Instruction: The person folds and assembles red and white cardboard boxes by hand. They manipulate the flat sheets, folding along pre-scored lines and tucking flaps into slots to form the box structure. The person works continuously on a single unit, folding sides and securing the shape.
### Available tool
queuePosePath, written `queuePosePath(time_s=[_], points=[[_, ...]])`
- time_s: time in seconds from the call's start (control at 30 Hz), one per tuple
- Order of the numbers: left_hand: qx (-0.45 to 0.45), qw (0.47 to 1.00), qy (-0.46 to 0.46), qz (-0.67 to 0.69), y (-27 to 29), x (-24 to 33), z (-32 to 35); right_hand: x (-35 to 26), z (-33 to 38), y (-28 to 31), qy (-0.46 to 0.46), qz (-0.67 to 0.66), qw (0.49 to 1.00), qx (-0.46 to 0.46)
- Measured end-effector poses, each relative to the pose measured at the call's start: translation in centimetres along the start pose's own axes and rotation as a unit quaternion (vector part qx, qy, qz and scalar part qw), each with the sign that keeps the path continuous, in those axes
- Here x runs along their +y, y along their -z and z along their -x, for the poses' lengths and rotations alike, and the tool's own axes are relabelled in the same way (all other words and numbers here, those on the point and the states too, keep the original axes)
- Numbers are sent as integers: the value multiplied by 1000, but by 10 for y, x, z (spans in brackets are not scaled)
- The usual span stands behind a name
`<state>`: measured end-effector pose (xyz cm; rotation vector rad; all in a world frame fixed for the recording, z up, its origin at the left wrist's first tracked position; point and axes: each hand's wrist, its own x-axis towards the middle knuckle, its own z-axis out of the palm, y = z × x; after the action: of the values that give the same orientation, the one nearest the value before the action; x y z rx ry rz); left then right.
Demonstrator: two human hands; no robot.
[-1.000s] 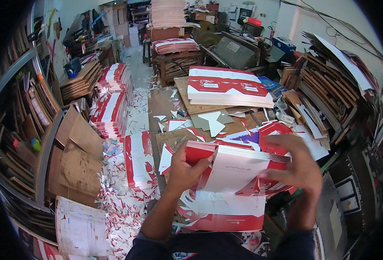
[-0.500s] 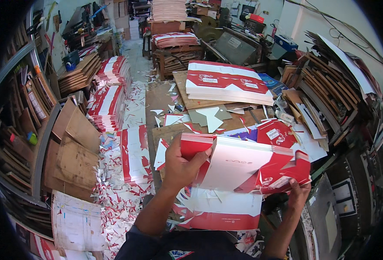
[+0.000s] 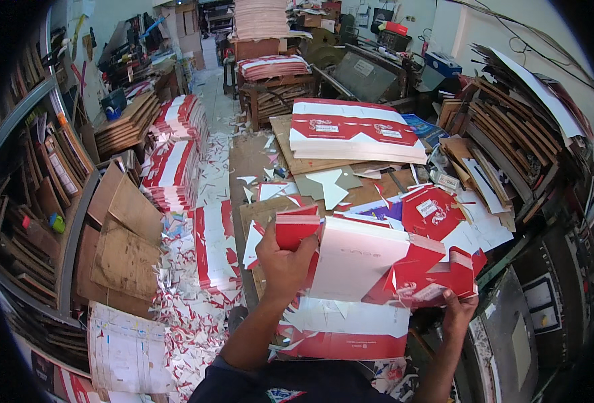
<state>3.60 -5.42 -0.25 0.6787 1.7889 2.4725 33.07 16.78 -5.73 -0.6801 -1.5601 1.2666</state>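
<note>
A thick stack of red and white printed card sheets (image 3: pixel 357 258) is held up in front of me, its sheet edges showing along the top. My left hand (image 3: pixel 285 262) grips the left end, thumb on the near face and fingers behind. At the lower right corner, my right hand (image 3: pixel 458 312) is closed on the same stack; its fingers are partly hidden. Red flaps at the right end stand bent and uneven. Beneath the held stack lies another red and white printed sheet (image 3: pixel 350 336), partly covered by it.
A larger pile of printed sheets (image 3: pixel 357 138) rests on a board across the table. Grey and white offcuts (image 3: pixel 327 185) lie before it. More printed stacks (image 3: pixel 172 164) stand on the floor at left, among paper scraps (image 3: pixel 196 329). Wooden boards (image 3: pixel 512 144) lean at right.
The held stack has shifted slightly left and down in view, with both hands still on it. Its right-end flaps have spread and bent more. The whole view has moved a little.
</note>
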Motion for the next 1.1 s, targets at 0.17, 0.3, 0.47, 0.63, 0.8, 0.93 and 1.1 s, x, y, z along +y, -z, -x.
queuePosePath(time_s=[0.17,0.3,0.47,0.63,0.8,0.93,1.1], points=[[-50,998,-20,9,1,2,0,-102,-46,5,119,113,986,-36],[-25,999,-14,40,13,-8,-2,-196,-70,-99,166,79,929,-321],[-19,998,-1,52,10,-3,-3,-180,-136,-222,226,270,748,-562],[-21,999,-11,35,13,0,6,-145,-146,-262,-40,205,611,-763],[-59,998,-5,36,20,-8,10,-96,-117,-259,-21,105,649,-754],[-50,998,1,46,21,-5,12,-80,-102,-259,-62,41,661,-746],[-60,997,4,57,25,-8,12,-105,-78,-249,-127,95,712,-684]])
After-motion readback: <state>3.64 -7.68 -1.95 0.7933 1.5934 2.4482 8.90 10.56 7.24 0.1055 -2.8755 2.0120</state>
